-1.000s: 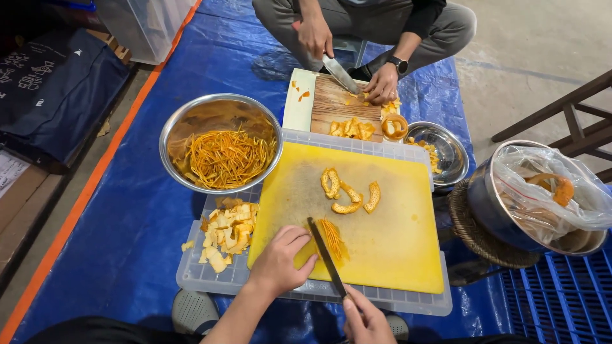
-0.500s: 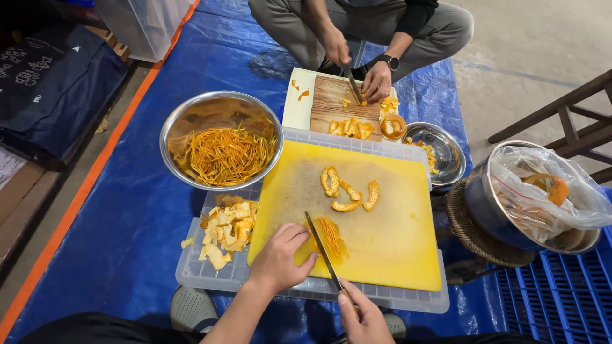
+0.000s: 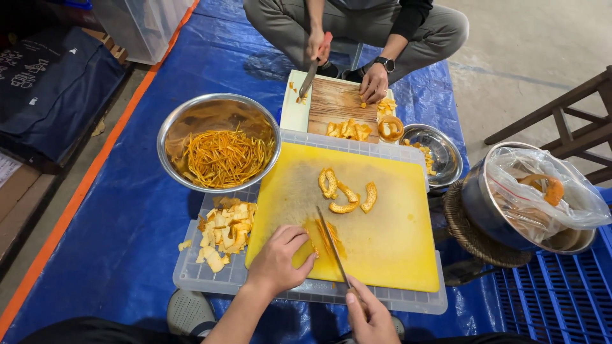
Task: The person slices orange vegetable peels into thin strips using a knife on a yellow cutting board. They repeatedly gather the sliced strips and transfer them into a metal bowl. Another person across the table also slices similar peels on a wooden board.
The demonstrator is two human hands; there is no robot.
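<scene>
steel bowl [image 3: 220, 141] of orange shreds, far left | left hand [image 3: 280, 258] presses peel strip [image 3: 329, 237] on yellow cutting board [image 3: 395, 242] | right hand [image 3: 370, 315] grips knife [image 3: 333, 239] slicing it | 4 peel pieces [image 3: 347, 191] beyond

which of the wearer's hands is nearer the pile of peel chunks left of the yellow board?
Left. The left hand is on the board just right of the peel chunks; the right hand is farther right, holding the knife.
</scene>
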